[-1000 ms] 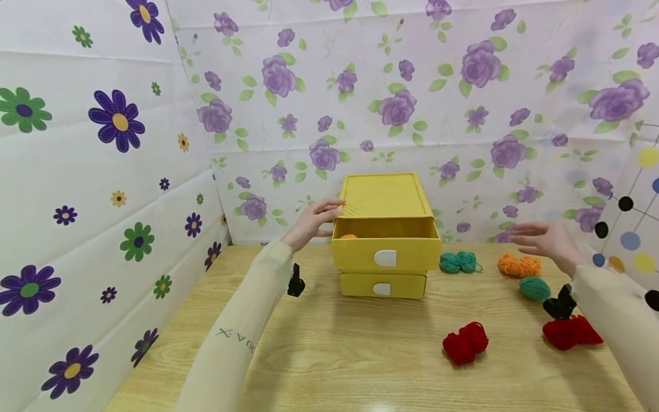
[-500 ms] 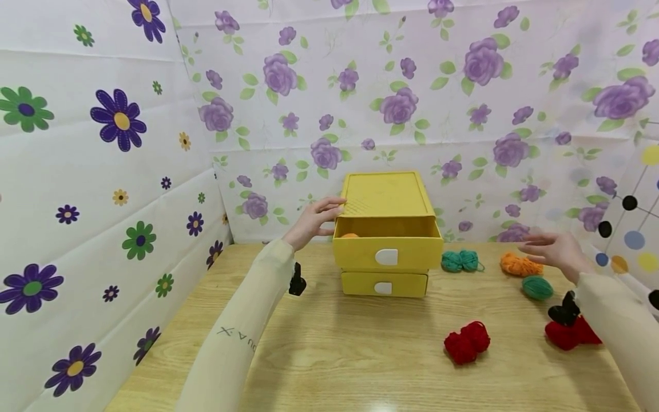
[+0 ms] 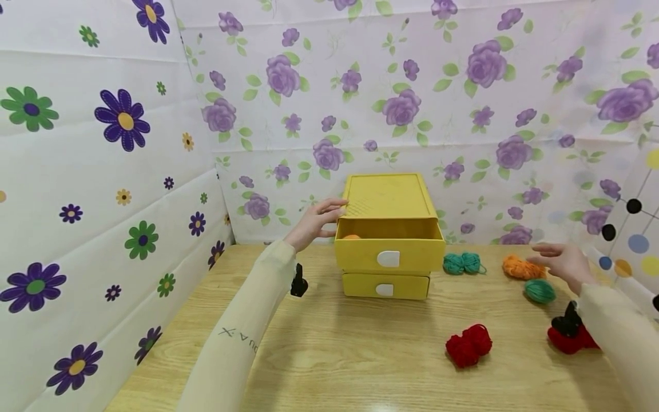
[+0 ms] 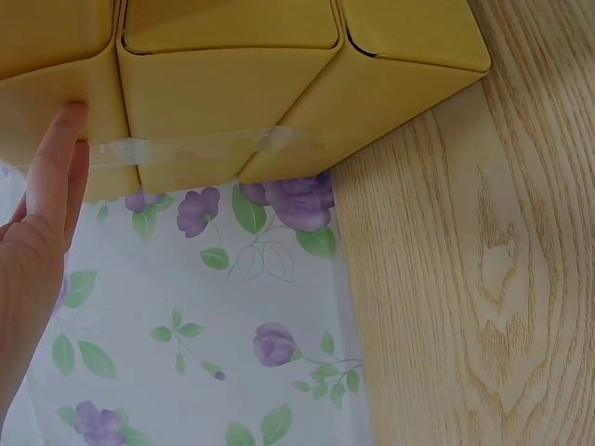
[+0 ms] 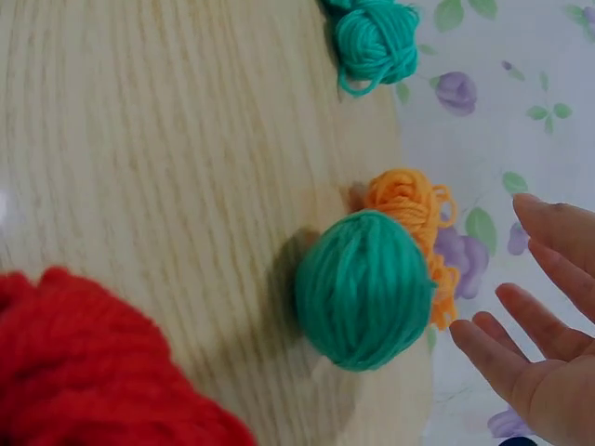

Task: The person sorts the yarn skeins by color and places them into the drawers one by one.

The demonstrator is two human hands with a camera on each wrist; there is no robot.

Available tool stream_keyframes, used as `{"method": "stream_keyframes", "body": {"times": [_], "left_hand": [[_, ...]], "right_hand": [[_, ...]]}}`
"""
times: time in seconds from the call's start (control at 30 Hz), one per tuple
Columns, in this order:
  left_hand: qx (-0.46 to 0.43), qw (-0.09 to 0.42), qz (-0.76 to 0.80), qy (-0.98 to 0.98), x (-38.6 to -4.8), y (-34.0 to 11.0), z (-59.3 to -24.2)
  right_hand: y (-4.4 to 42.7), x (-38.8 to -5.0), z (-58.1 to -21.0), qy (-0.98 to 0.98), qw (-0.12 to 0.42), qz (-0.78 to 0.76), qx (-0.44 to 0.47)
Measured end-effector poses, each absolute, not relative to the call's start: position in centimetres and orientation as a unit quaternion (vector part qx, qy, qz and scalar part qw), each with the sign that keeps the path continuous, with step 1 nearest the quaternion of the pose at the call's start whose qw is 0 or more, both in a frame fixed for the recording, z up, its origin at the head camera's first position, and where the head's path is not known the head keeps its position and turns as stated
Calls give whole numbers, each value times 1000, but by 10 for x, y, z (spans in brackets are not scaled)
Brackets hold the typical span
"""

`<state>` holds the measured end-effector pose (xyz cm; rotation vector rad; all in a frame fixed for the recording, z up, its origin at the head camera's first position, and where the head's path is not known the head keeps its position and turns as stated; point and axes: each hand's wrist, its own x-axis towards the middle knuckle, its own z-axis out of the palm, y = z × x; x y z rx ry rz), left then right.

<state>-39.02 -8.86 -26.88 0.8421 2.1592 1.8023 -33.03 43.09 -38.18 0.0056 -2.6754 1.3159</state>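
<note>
A yellow two-drawer box (image 3: 388, 197) stands against the back wall, its upper drawer (image 3: 360, 256) pulled out. Part of an orange thing (image 3: 352, 237) shows inside that drawer; its kind is hidden. My left hand (image 3: 315, 224) rests on the box's left side, and in the left wrist view its fingers (image 4: 58, 153) lie straight against the yellow wall. Over to the right, my right hand (image 3: 565, 266) hovers with relaxed fingers and holds nothing. Nearest to it are an orange yarn skein (image 3: 519, 267) and a green yarn ball (image 3: 539, 291).
Right of the box lies a teal yarn skein (image 3: 461, 263). Closer to the front is a red yarn skein (image 3: 468, 345); a second red skein (image 3: 570, 341) sits partly under the right forearm. Flowered sheets (image 3: 288, 143) enclose the wooden table (image 3: 319, 343) at the back and sides.
My right hand has drifted to the right and slightly down, staying above the table. The left hand keeps its place at the box, and the drawer looks the same.
</note>
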Motion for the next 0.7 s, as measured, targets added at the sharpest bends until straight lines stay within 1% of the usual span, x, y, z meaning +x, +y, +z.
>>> {"method": "stream_keyframes", "body": {"times": [0.27,0.53,0.7], "left_hand": [[287,105,615,727,-392,-89,-270],[283,89,619,727,-409,-85,-285],[288,104,617,725,-400,-86,-276]], "right_hand": [[434,-329,-389,-894,86,441,1],[442,-330,-398,-899,30,436,-27],[444,-334,-402,-904,30,426,-24]]}}
